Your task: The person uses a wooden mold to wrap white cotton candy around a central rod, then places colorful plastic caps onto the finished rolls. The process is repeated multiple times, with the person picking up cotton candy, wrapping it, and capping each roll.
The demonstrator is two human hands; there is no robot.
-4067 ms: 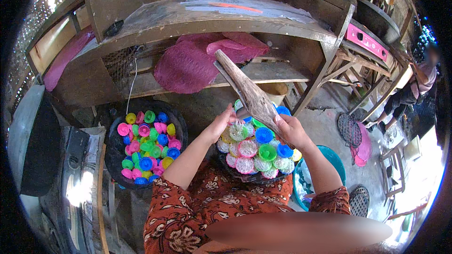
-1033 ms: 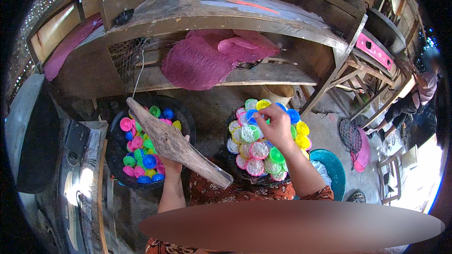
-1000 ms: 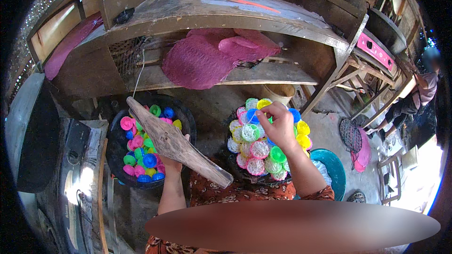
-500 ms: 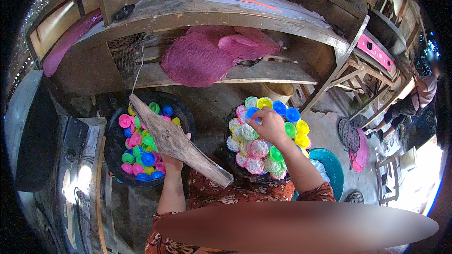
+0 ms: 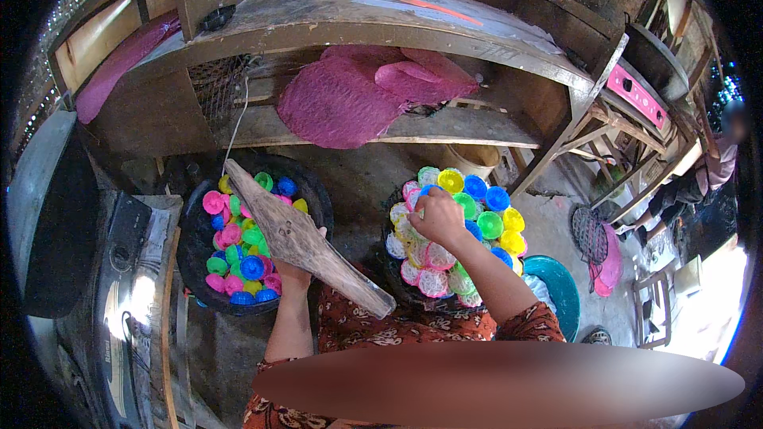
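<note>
A long, weathered wooden board [image 5: 290,226], widest at its middle, slants in front of me with a thin white cord [image 5: 237,123] running up from its far end. My left hand [image 5: 296,271] grips it from underneath, most of the fingers hidden behind the wood. At the right, my right hand [image 5: 439,214] is closed, fingertips down, over a heap of small coloured cups [image 5: 490,225], several with white net-like strands. Part of a blue cup [image 5: 427,189] shows beside its knuckles; whatever the fingers pinch is hidden.
A black basin [image 5: 318,190] at the left holds loose coloured cups [image 5: 230,234]. Near my right arm stands a teal tub [image 5: 563,294]. A wooden bench [image 5: 381,27] crosses ahead, with pink netting [image 5: 342,103] beneath. A person [image 5: 707,174] is at the far right.
My right hand has drawn slightly left and down, its fingers curling tighter, and more green and blue cups show beside it. The left hand and board hold nearly the same pose.
</note>
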